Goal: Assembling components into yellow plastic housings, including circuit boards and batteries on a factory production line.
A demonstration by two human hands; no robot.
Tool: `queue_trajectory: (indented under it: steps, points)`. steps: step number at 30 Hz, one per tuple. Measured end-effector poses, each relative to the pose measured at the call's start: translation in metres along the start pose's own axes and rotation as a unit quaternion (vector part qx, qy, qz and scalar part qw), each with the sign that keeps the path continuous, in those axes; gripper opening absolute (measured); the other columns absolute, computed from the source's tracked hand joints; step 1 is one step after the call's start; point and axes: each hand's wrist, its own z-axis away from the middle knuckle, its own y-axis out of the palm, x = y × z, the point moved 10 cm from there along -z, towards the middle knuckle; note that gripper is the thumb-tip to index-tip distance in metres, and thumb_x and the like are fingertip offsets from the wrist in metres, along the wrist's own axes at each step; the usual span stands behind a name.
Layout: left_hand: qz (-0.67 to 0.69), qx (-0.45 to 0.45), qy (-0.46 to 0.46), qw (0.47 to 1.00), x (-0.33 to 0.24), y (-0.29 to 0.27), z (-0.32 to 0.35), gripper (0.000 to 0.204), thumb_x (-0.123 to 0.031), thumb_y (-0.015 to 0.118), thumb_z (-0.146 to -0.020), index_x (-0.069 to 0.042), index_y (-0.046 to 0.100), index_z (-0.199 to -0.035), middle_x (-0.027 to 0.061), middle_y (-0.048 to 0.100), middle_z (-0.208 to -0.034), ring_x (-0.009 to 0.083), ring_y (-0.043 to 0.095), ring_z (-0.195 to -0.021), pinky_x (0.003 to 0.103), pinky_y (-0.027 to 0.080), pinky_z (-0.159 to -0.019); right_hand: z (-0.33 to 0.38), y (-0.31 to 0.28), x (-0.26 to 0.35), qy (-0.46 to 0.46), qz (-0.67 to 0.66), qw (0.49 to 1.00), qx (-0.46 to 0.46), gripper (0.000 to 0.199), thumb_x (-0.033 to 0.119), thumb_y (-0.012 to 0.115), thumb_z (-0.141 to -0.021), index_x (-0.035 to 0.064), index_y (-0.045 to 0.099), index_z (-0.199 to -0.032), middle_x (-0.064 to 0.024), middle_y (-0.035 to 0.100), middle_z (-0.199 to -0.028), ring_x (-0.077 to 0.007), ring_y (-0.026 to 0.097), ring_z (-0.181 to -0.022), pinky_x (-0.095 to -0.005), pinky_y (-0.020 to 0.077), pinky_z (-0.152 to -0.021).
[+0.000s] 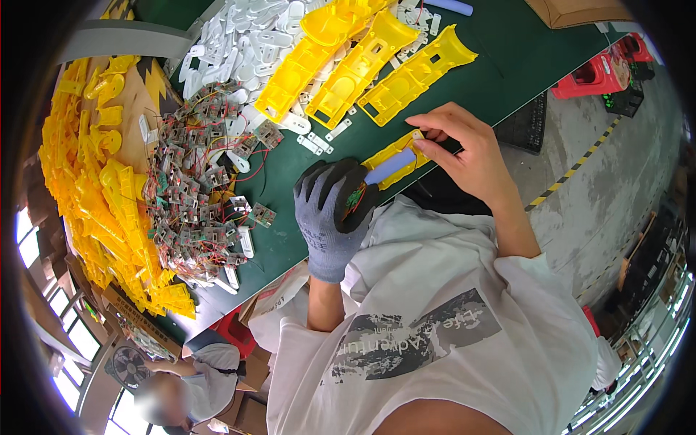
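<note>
Green table (500,69); gloved left hand (330,209), fingers curled, hold hidden from me; bare right hand (465,148), thumb at the yellow shell (403,172), pinch unclear; shell between both hands, table's near edge; blue tube (390,167) lying along it; coloured wires (354,198) by gloved palm

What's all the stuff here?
Small shell: one, yellow, centre
Strip: one, blue, on it
Large shells: about four, yellow, top
Loose parts: heap, yellow, far left
Small parts: heap, white, top
Wired modules: heap, grey, left
Rod: one, blue, top
Table: one, green, underneath
Containers: some, red, right
Fan: one, grey, lower left
Co-worker: one, pale shirt, lower left
Shirt: one, white, bottom
Left grip: one, grey glove, shell's left
Right grip: one, bare, shell's right
</note>
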Motion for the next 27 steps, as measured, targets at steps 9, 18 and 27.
queue_trajectory:
  steps: [9,18,27]
  points:
    - [-0.004,-0.003,0.009,1.000,0.005,-0.002,0.002,0.040,-0.015,0.080,-0.068,-0.011,0.065,-0.105,0.0066,0.064,-0.110,0.0289,0.060,-0.100,0.043,0.044,-0.093,-0.006,0.008,-0.006,0.091,0.004,0.995,0.025,0.029,-0.001,0.069,-0.079,0.0052,0.066,-0.107,-0.0065,0.062,-0.086,-0.0155,0.060,-0.067,-0.0258,0.0496,-0.062]
    - [0.080,-0.167,-0.002,0.983,-0.008,-0.055,0.077,0.034,-0.010,0.074,-0.062,0.000,0.067,-0.093,0.0148,0.064,-0.096,0.0339,0.061,-0.090,0.047,0.049,-0.083,-0.003,0.000,0.008,-0.031,0.044,0.996,0.073,0.039,0.000,0.066,-0.080,0.0060,0.064,-0.118,-0.0108,0.061,-0.117,-0.0201,0.061,-0.084,-0.0277,0.0511,-0.070]
    - [0.174,-0.007,-0.160,0.972,-0.016,0.013,0.083,0.049,0.002,0.071,-0.069,0.003,0.056,-0.117,0.0174,0.063,-0.107,0.0308,0.062,-0.097,0.039,0.048,-0.086,0.009,0.038,0.027,-0.118,0.082,0.981,0.127,0.053,0.013,0.083,-0.062,0.0081,0.064,-0.111,-0.0043,0.059,-0.096,-0.0226,0.061,-0.082,-0.0350,0.0516,-0.071]
